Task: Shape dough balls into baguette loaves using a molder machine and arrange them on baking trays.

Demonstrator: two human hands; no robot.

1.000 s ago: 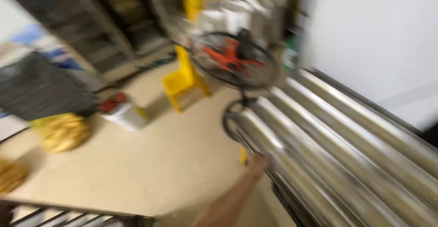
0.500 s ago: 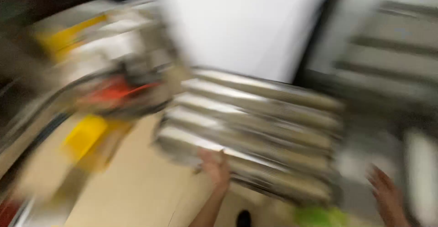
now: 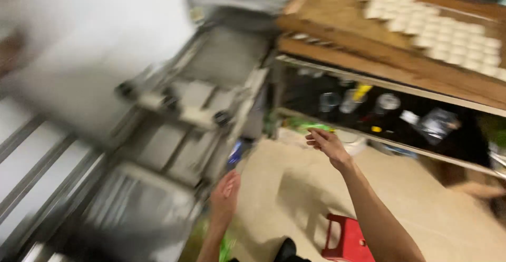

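My left hand (image 3: 225, 195) hangs low in the middle, fingers loose, next to the edge of a grey metal machine (image 3: 195, 109), holding nothing. My right hand (image 3: 328, 144) is raised and open with fingers spread, empty, in front of a dark lower shelf (image 3: 390, 112). Above that shelf a wooden table (image 3: 369, 41) carries rows of small pale dough pieces (image 3: 437, 27). The picture is blurred by motion.
A red plastic stool (image 3: 345, 238) stands on the beige floor (image 3: 295, 188) near my right arm. The dark shelf holds jars and small items (image 3: 337, 101). Metal rails (image 3: 31, 172) run along the left. Something green (image 3: 225, 246) lies low by my left arm.
The view has swung right, from a fan, yellow stool and metal trays to the machine and wooden table. Both hands are now in view, stretched forward.
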